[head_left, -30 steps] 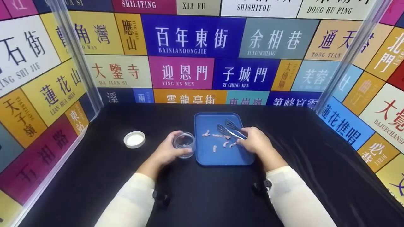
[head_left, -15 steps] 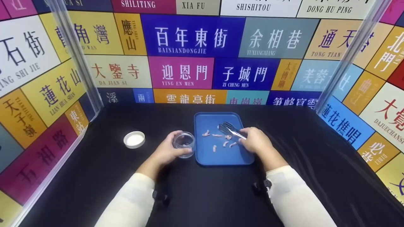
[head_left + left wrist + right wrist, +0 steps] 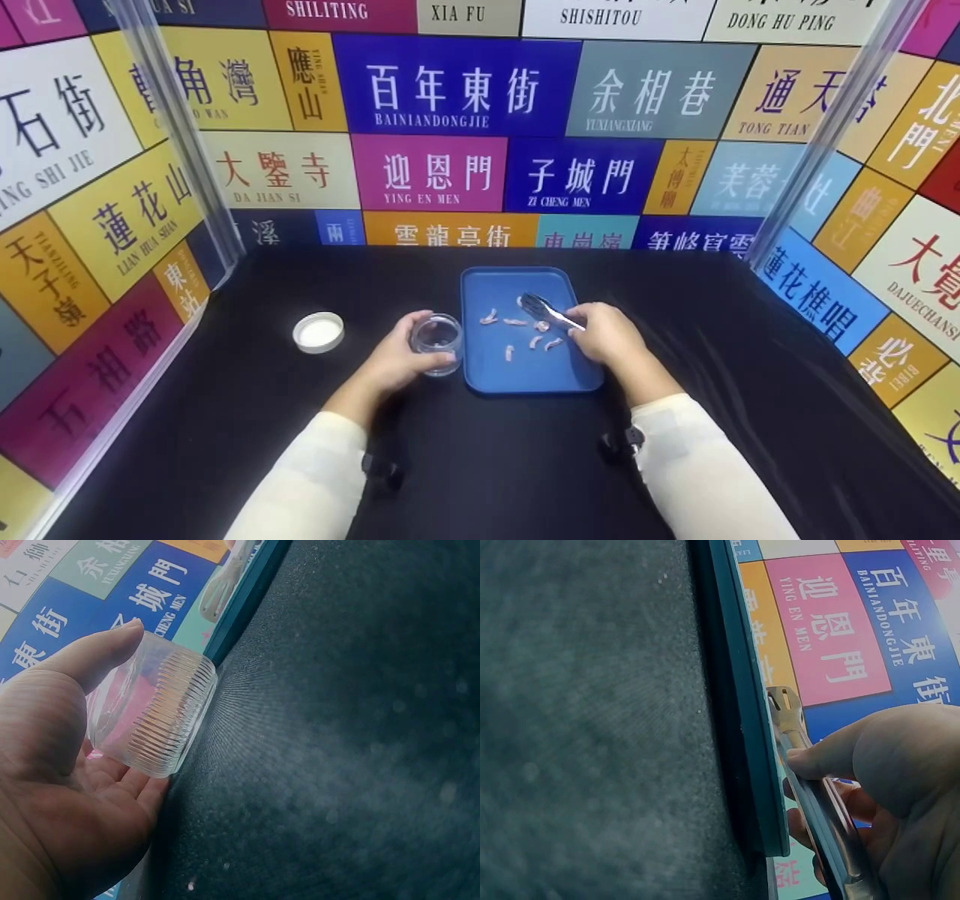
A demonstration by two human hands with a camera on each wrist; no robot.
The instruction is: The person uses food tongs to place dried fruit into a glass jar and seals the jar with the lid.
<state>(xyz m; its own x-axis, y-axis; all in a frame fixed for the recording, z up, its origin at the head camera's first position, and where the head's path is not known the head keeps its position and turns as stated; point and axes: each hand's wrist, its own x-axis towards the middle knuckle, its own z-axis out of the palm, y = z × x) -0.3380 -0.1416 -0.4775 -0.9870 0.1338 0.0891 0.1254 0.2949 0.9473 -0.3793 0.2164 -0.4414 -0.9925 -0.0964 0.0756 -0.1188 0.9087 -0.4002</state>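
My left hand grips a clear glass jar at the left edge of a blue tray. In the left wrist view the ribbed wall of the jar shows, with the thumb on one side and fingers on the other. My right hand holds metal tongs low over the tray, their slotted ends squeezed together. Several small pale pink pieces, perhaps dried shrimp, lie scattered on the tray. Whether the tongs pinch a piece is too small to tell.
A round white lid lies to the left of the jar on the black-covered table. Panels printed with place names stand behind and at both sides, with clear corner posts.
The tongs' two ends, apart a second ago, have come together, and their tips stand slightly lower over the tray. My left hand and the jar have stayed in place.
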